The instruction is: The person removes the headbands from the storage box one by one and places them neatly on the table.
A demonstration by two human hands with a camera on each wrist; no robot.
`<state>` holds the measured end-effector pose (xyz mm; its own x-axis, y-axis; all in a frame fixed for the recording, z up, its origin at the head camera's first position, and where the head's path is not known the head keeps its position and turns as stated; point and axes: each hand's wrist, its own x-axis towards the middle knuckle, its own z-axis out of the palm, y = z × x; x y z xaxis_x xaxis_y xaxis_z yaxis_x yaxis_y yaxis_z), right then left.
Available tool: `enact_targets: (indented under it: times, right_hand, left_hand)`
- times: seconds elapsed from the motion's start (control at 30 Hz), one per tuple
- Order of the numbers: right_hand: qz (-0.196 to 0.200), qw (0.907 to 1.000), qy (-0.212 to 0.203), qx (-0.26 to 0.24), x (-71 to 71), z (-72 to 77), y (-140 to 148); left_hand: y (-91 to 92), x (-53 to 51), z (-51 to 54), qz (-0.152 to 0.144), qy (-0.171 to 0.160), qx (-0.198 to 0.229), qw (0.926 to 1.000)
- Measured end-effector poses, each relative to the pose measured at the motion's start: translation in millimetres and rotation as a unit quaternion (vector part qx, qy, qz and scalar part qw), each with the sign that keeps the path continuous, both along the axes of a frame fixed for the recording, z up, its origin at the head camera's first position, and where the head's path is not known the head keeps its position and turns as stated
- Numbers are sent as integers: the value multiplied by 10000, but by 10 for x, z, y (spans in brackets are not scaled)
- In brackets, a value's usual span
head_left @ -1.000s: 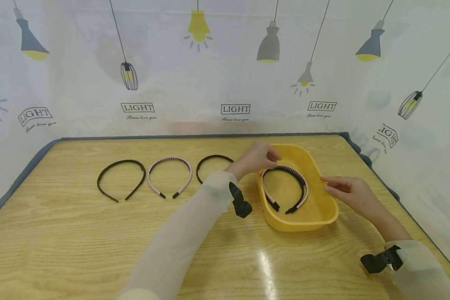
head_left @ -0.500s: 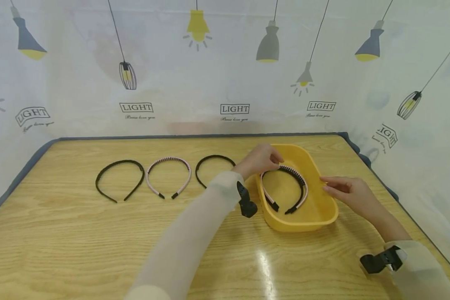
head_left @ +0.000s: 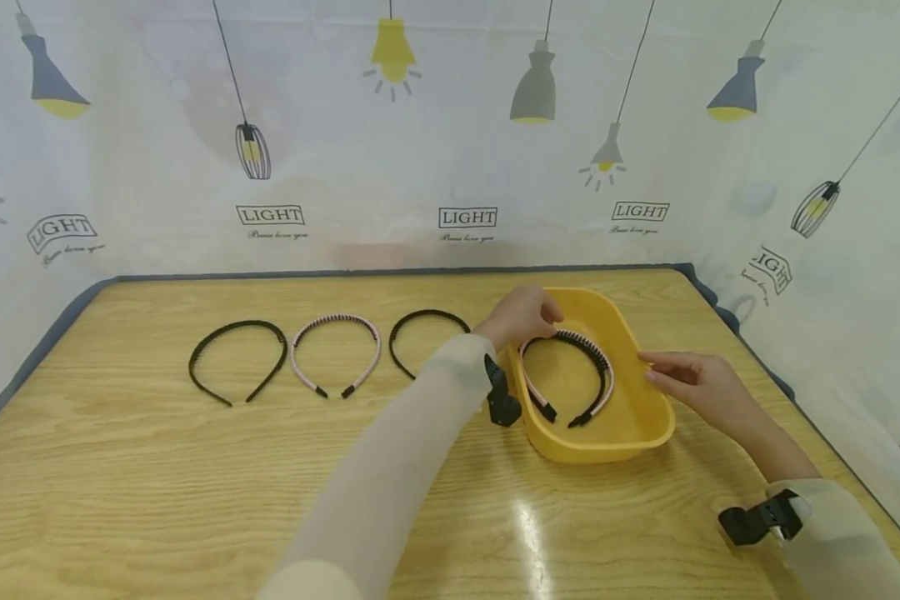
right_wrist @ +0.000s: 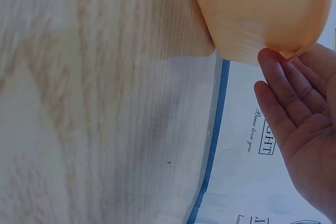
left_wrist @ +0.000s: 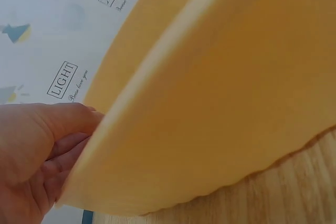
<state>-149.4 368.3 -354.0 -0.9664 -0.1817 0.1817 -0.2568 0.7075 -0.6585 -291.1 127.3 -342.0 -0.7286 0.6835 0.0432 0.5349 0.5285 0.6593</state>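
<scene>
A yellow plastic basket (head_left: 577, 448) stands on the wooden table, holding a pink headband (head_left: 534, 390) and a black headband (head_left: 602, 379) laid nearly on top of each other. My left hand (head_left: 517, 317) reaches over the left rim, its bent fingertips meeting the top of the headbands' arc. In the left wrist view the rim hides those fingertips, so the pinch shows only in part. On the opposite side my right hand (head_left: 701, 392) pinches the basket's right rim; in the right wrist view several fingers (right_wrist: 286, 85) lie against the outside wall.
Left of the basket lie a black headband (head_left: 237, 323), a pink headband (head_left: 336, 318) and another black headband (head_left: 429, 313), the last partly covered by the left arm. A lamp-print curtain (head_left: 390, 167) closes off the back and sides of the table (head_left: 195, 492).
My left wrist and sleeve have shifted to the right, while the fingertips stay close to the same spot on the headbands. The right hand and basket look unmoved.
</scene>
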Motion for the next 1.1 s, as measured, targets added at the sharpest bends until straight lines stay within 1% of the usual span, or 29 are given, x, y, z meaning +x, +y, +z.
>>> enact_targets:
  times: [0.1,0.23,0.43,0.6,0.9,1.1]
  right_hand:
    - [-12,10000,-6,2,-3,0,0]
    - [-11,10000,2,28,2,0,0]
    - [-22,10000,-22,84,4,3,3]
    - [-22,10000,-49,49,3,3,7]
    - [17,10000,11,54,6,0,6]
    - [46,10000,13,13,6,0,3]
  left_hand:
    - [12,-22,-2,39,-43,-90,9999]
    - [15,-18,24,57,-71,-248,9997]
    - [11,3,61,-35,-6,-529,9986]
    - [21,8,73,-20,19,-730,9973]
    - [65,22,92,76,148,-1226,9923]
    - [92,23,90,81,260,-1520,9880]
